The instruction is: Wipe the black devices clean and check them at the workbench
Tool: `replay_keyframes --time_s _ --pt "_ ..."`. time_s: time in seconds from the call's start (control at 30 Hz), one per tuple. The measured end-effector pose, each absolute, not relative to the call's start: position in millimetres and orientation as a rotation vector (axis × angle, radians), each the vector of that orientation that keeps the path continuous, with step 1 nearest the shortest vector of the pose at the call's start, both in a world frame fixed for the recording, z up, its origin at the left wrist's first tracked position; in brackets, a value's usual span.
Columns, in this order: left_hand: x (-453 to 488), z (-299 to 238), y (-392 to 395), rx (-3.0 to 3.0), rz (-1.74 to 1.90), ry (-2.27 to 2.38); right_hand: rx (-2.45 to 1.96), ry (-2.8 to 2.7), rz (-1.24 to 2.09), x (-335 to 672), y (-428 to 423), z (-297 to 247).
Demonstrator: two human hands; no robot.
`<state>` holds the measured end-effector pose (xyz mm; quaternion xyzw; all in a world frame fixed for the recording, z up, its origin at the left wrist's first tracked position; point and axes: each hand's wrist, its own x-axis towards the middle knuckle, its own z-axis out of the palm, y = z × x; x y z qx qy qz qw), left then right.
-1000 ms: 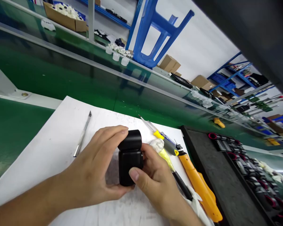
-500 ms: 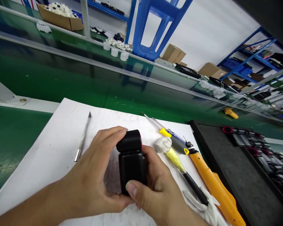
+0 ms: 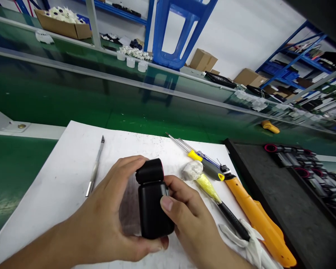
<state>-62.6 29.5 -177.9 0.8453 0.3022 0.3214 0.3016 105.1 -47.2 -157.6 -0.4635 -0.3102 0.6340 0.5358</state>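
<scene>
My left hand (image 3: 109, 213) and my right hand (image 3: 189, 220) together hold a matte black two-part device (image 3: 154, 209) above a white paper sheet (image 3: 67, 160). Its short cap (image 3: 149, 171) sits on top, with a thin reddish rim. My left fingers wrap behind the device, while my right thumb presses its front. To the right lie a white cloth wad (image 3: 192, 170), a yellow-handled screwdriver (image 3: 195, 156) and an orange electric screwdriver (image 3: 257, 220). A black-handled tool with a yellow sleeve (image 3: 221, 200) rests near my right hand. A craft knife (image 3: 95, 168) lies left of my left hand.
A white cloth glove (image 3: 248, 241) lies at the paper's lower right. A black tray (image 3: 249, 168) holds several black parts with red rims. Beyond runs a green conveyor belt (image 3: 72, 97) carrying white parts, with blue shelving and cardboard boxes behind.
The black device has tilted, its cap leaning further left, and it sits slightly lower. My right thumb has moved up its front. The whole view has shifted slightly.
</scene>
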Motion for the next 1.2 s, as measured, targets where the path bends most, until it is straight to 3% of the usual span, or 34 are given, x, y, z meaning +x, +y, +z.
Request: replay_keyframes --time_s 0.3,0.57,0.87,1.2 --pt "-63 -180 29 2.254 0.883 0.766 -1.247 -0.849 1.568 106 -45 -154" --pt "-61 -179 24 2.284 0.665 0.750 -1.387 -0.957 1.561 104 -45 -156" --pt "-65 -176 28 2.355 0.707 0.658 -1.312 -1.052 1.487 106 -50 -149" --pt "-65 -181 29 2.475 0.740 0.565 -1.315 -0.945 1.627 102 -45 -160"
